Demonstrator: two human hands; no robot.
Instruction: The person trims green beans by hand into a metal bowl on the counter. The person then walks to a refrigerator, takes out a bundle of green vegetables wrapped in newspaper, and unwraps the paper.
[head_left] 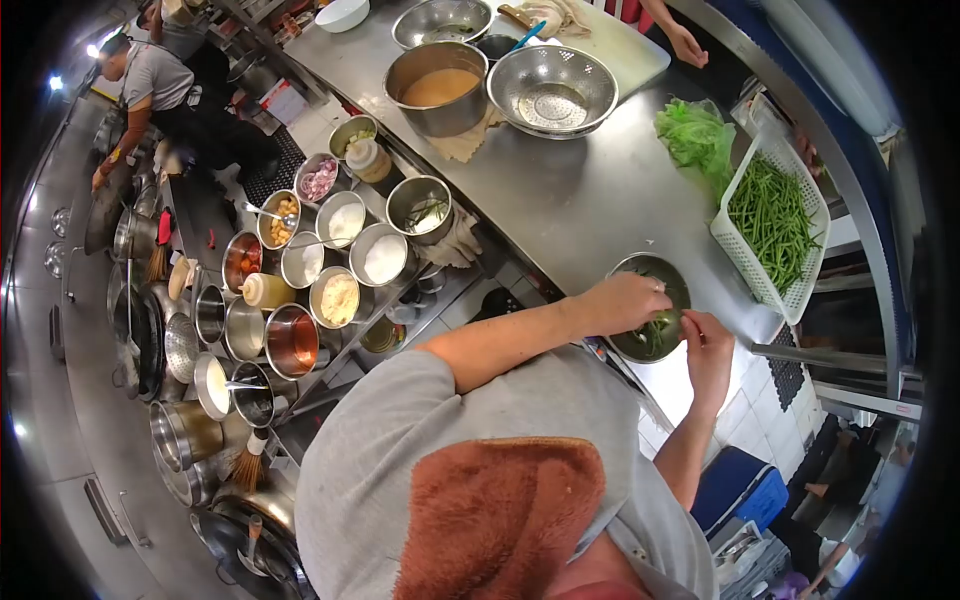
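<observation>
The right hand (708, 348) is at the bowl (645, 264)'s right side; the left hand (632, 302), above it, hides some greens (655, 337) inside (grips: cannot tell). Right of the bowl: basket (740, 256); beyond the bowl: green bundle (692, 138), then colander (556, 122).

Left hand (630, 303) over a metal bowl (677, 282), right hand (709, 350) at its rim; green beans (775, 215) fill a perforated basket (742, 262).

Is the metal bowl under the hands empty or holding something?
Not empty: green pieces show inside the metal bowl. The left hand covers part, so I cannot tell how full.
</observation>
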